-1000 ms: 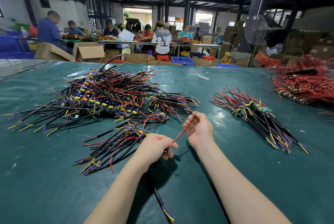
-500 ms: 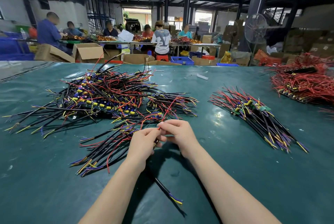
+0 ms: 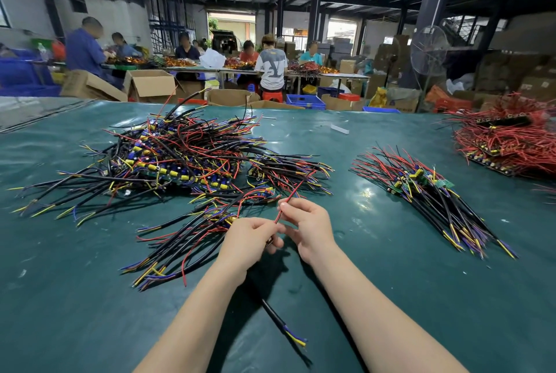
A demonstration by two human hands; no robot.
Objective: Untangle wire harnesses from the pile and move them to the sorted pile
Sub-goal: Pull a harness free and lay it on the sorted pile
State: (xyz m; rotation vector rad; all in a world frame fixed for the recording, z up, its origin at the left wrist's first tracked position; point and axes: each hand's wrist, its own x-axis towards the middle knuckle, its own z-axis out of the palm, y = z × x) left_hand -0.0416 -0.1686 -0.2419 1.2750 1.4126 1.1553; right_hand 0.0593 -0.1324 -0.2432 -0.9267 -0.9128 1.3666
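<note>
Both hands meet at the middle of the green table point(image 3: 90, 312). The left hand point(image 3: 249, 240) is curled round one wire harness point(image 3: 279, 321), whose black cable runs out under the wrist toward six o'clock and ends in blue and yellow cores. The right hand point(image 3: 310, 225) pinches a red wire point(image 3: 298, 192) of that harness between thumb and forefinger, and the wire rises toward one o'clock. Just beside the left hand, at nine o'clock, lies a small cluster point(image 3: 180, 237) of black, red and yellow leads. Beyond it, at eleven o'clock, spreads the tangled pile point(image 3: 180, 156). The sorted pile point(image 3: 430, 192) lies well apart at two o'clock, its harnesses laid roughly parallel. A heap of red wires point(image 3: 505, 144) sits farther out at the table's edge, also near two o'clock. Past the far edge, at twelve o'clock, stands a blue basket point(image 3: 305, 101). At eleven o'clock is an open cardboard box point(image 3: 150, 85) with its flaps raised. Blue crates point(image 3: 18, 78) stand at ten o'clock. What these containers hold cannot be seen from here.
</note>
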